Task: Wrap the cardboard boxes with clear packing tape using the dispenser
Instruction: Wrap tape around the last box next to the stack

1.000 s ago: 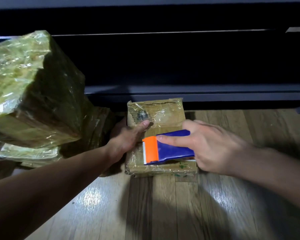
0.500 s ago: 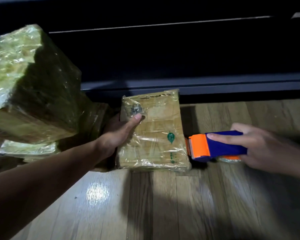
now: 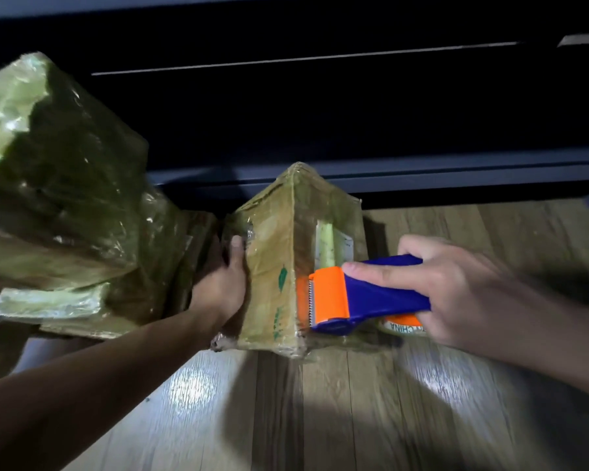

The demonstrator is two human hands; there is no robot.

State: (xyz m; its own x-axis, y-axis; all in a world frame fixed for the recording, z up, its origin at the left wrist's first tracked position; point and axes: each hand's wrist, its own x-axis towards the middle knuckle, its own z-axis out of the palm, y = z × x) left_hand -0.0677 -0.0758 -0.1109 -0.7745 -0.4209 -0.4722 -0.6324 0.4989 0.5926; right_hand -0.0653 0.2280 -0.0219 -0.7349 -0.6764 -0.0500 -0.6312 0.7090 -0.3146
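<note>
Cardboard box (image 3: 269,266): tape-wrapped, tilted on edge, centre of wooden floor (image 3: 320,419). Left hand (image 3: 223,287) grasps its left face. Right hand (image 3: 456,283) grips blue-orange dispenser (image 3: 357,294), touching box's right face.

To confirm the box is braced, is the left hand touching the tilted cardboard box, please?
Touching. The head view shows the left hand gripping the tilted cardboard box, thumb flat on its face.

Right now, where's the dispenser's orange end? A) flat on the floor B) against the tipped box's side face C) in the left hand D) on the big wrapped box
B: right hand holds the dispenser, orange end against the small box, which the left hand holds tipped up.
</note>
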